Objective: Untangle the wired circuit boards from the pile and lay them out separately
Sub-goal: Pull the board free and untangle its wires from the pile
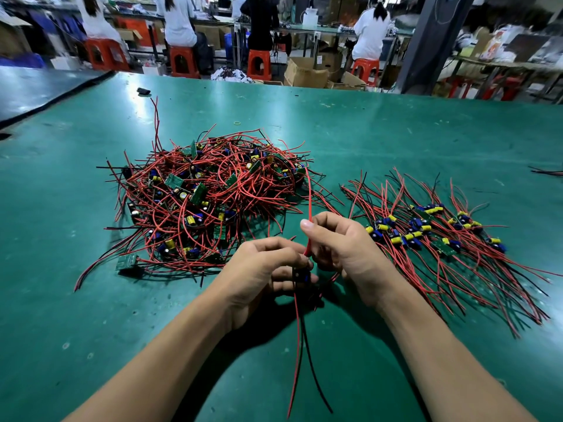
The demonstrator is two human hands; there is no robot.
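Board (302, 275): small, dark, held above the worktop (380, 132), red and black leads (300, 345) hanging below.
Left hand (262, 269): fingers curled, gripping the board.
Right hand (344, 248): pinching a red wire (309, 208) that runs up to the pile's edge.
Pile (210, 199): tangled, left.
Row (441, 236): separated boards, right.

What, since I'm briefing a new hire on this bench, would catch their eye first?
The big tangled pile of red-wired circuit boards, left of centre on the green table, draws the eye first. To its right lies a tidier spread of boards, already laid out. In front, the left hand holds one board while the right hand pinches a red wire.
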